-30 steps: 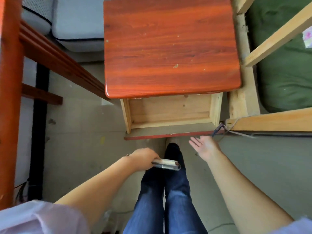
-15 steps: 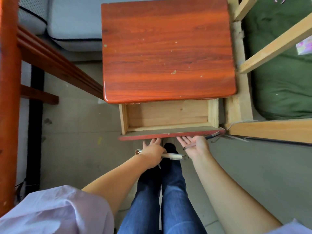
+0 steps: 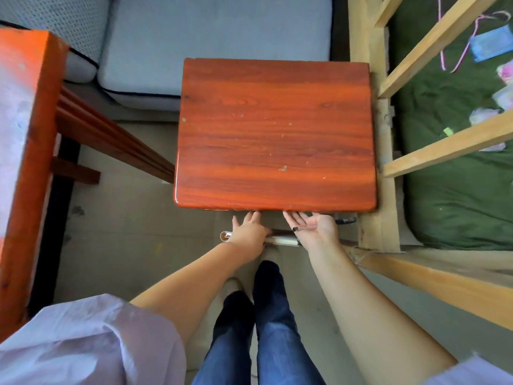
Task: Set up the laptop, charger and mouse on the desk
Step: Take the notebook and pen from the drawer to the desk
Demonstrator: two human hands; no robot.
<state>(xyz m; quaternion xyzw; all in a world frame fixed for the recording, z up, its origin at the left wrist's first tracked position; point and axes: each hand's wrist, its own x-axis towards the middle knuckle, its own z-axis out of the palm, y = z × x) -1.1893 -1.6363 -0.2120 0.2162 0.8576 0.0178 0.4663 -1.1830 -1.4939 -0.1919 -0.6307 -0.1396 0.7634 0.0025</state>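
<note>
The red wooden desk [image 3: 274, 134] fills the middle of the view and its top is bare. My left hand [image 3: 248, 233] grips a slim silver device [image 3: 281, 240], seen edge-on, likely the laptop, while its fingertips touch the desk's front under the top edge. Beside it, my right hand [image 3: 315, 230] is palm up with the fingers stretched to the same edge. A thin black cable [image 3: 301, 228] lies across that palm, and its dark end [image 3: 345, 220] sticks out past the thumb. No drawer shows below the top. No mouse is in view.
A grey cushioned seat [image 3: 216, 43] stands behind the desk. A pale wooden frame [image 3: 369, 232] with green bedding [image 3: 458, 190] is on the right. More red furniture [image 3: 27, 162] stands on the left. My legs [image 3: 263, 329] stand on bare floor in front.
The open drawer has slid in under the desk top as both hands moved forward against its front. The view has pulled back and up.
</note>
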